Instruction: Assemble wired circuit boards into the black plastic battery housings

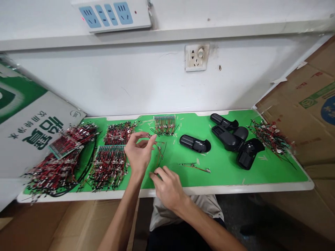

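Green mat (222,170) on a white desk (235,187), below a white wall (104,80) with one power strip (112,15) and one wall socket (196,57). Left to right: one printed carton (34,129); three red-and-black wire bundles (110,167); left grip (140,153) partly open, any hold unclear; right grip (167,188) curled, fingertips nearly closed, any hold unclear; thin wires (160,155) between and beside both; one combed wire row (164,124); one loose wire pair (195,167); four black plastic shells (195,143); one tangled wire heap (269,137); brown cardboard (309,115).
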`<state>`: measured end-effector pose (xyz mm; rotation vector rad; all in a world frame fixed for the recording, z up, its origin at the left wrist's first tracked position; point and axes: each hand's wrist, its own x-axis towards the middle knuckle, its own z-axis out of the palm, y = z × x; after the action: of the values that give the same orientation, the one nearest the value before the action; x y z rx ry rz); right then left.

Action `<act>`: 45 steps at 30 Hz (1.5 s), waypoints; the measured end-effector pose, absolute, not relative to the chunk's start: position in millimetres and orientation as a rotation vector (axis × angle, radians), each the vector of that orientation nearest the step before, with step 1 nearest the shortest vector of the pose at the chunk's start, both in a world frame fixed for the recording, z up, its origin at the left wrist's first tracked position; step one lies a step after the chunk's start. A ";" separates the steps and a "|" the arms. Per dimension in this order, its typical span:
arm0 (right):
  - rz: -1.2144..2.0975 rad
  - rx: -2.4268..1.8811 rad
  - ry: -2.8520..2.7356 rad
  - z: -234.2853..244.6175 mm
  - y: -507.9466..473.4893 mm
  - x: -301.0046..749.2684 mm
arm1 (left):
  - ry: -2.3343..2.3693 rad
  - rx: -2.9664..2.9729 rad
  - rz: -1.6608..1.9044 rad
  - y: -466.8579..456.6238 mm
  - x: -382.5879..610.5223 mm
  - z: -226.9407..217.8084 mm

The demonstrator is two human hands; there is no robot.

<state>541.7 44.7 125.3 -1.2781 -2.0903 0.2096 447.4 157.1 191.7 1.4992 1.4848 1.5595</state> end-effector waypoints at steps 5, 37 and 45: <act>0.193 -1.295 -1.967 122.0 41.6 537.8 | 1.616 1.532 1.629 158.2 441.2 192.0; 0.436 -1.260 -2.066 165.1 71.1 555.1 | 1.394 1.659 1.451 165.0 423.0 210.5; -0.012 -1.854 -1.418 145.3 67.8 687.8 | 1.325 2.028 1.118 131.3 434.0 191.6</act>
<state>687.8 67.8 145.3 -1.8541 -1.4178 -0.0123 434.0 131.3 191.6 2.0278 1.3250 1.1184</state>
